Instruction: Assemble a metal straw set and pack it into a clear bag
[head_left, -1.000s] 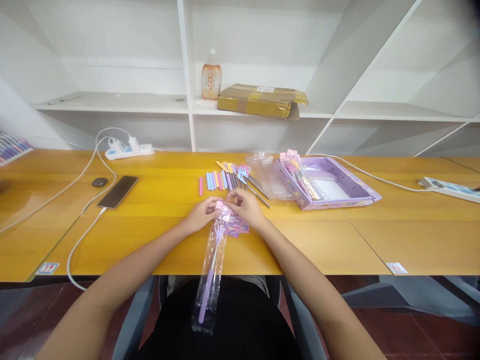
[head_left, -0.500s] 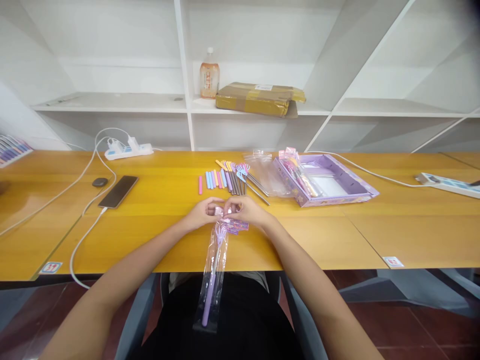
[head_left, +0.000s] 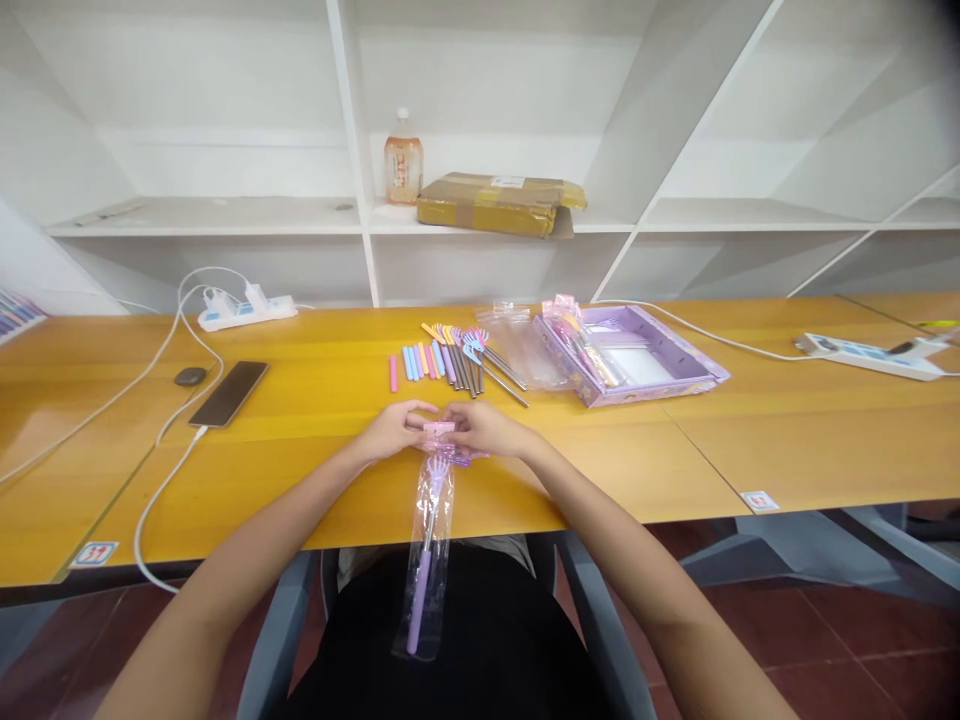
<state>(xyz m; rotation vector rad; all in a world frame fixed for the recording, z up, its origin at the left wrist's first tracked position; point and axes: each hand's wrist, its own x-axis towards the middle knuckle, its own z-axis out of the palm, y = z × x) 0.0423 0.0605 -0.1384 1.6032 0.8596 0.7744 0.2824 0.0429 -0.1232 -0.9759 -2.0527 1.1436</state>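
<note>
A purple back scratcher (head_left: pixel 421 590) with a hand-shaped head lies inside a clear plastic bag (head_left: pixel 442 560), hanging over the table's front edge toward my lap. At the bag's top is a pink header card (head_left: pixel 439 430). My left hand (head_left: pixel 397 430) pinches its left side, and my right hand (head_left: pixel 484 428) grips its right side. Several purple printed cards (head_left: pixel 461 459) lie partly hidden below my fingers. Beyond my hands lie several scratcher heads on metal rods (head_left: pixel 469 370), a row of coloured handle sleeves (head_left: pixel 424 361) and a lone pink sleeve (head_left: pixel 393 373).
Right of the rods are clear bags (head_left: pixel 517 345) and a purple tray (head_left: pixel 652 387) holding bagged scratchers (head_left: pixel 592 350). At left lie a phone (head_left: pixel 229 393) on a cable and a power strip (head_left: pixel 247 311). Another power strip (head_left: pixel 870 357) lies far right. Shelves hold a bottle (head_left: pixel 403 165) and a taped box (head_left: pixel 495 203).
The header card now shows flatter between my fingers, and my hands have shifted slightly. The camera view has turned a little to the right.
</note>
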